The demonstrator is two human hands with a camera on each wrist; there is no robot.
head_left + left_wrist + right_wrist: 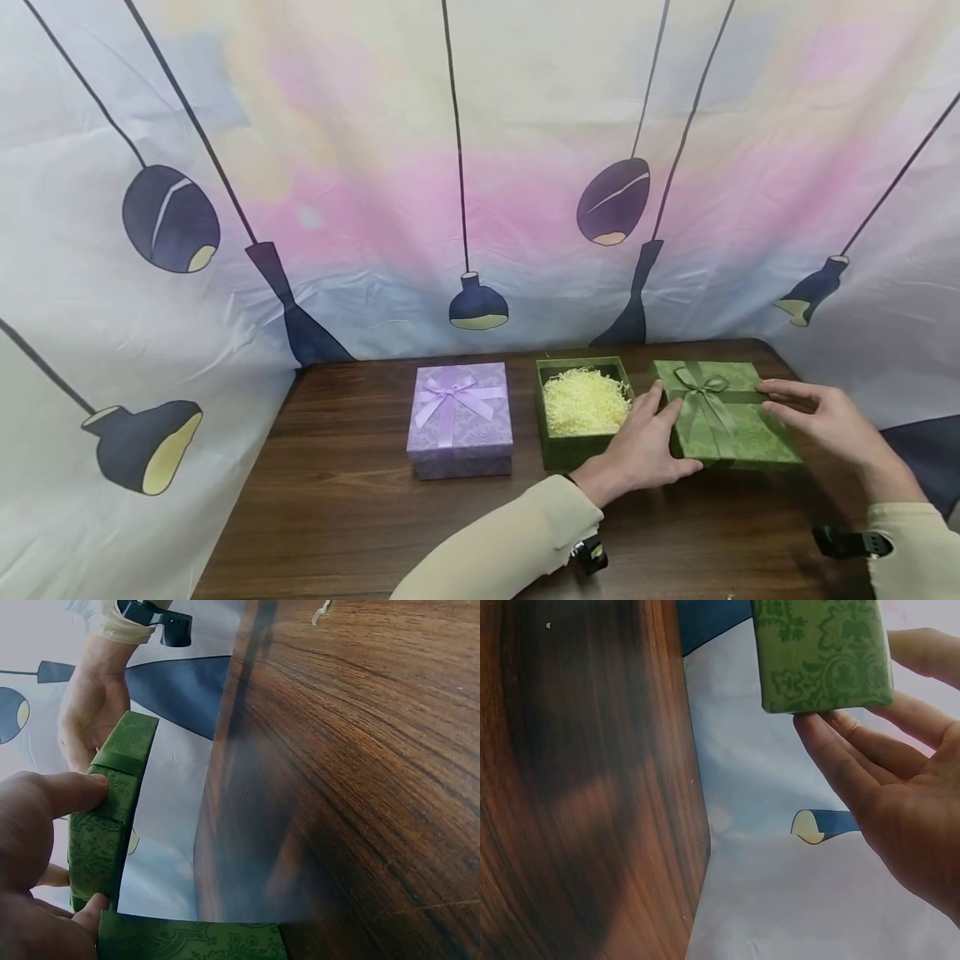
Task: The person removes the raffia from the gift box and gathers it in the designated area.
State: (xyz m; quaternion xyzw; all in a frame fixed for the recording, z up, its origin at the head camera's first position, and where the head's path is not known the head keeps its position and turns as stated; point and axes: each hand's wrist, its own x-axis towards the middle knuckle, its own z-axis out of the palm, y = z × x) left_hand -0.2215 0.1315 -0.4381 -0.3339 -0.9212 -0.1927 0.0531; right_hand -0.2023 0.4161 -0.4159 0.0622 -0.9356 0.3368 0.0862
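Observation:
A green gift box lid (750,429) with a green ribbon bow is raised off the table, to the right of its box. My left hand (637,442) holds the lid's left side, and in the left wrist view its thumb (79,793) lies against the lid's side wall. At the lid's right edge, my right hand (840,421) grips it with thumb and fingers; the right wrist view shows a fingertip under the lid's corner (825,667). The open green box (558,450) holds pale yellow shredded paper (585,402); my left hand partly covers its right side.
A closed lilac gift box (461,462) with a ribbon bow stands left of the green box. Both boxes rest on the dark wooden table (337,500). A cloth backdrop (375,167) printed with hanging lamps rises behind and beside the table.

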